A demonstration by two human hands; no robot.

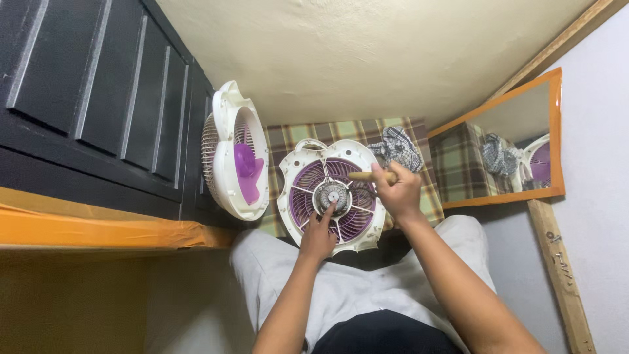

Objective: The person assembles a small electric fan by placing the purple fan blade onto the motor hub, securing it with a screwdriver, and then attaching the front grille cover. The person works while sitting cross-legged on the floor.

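A white fan housing (286,196) with a purple grille and a metal motor hub (333,195) lies flat in front of my knees on a green checked cloth (341,131). My left hand (318,236) rests on the grille, its index finger touching the hub. My right hand (396,190) is closed around a wooden-handled tool (360,176), whose tip points left over the grille. A second white fan half (237,160) with a purple blade stands upright to the left, leaning against the black cabinet.
A black panelled cabinet (98,98) fills the left side, with orange tape (98,233) along an edge below it. A checked rag (397,147) lies behind the fan. An orange-framed mirror (511,151) leans against the right wall.
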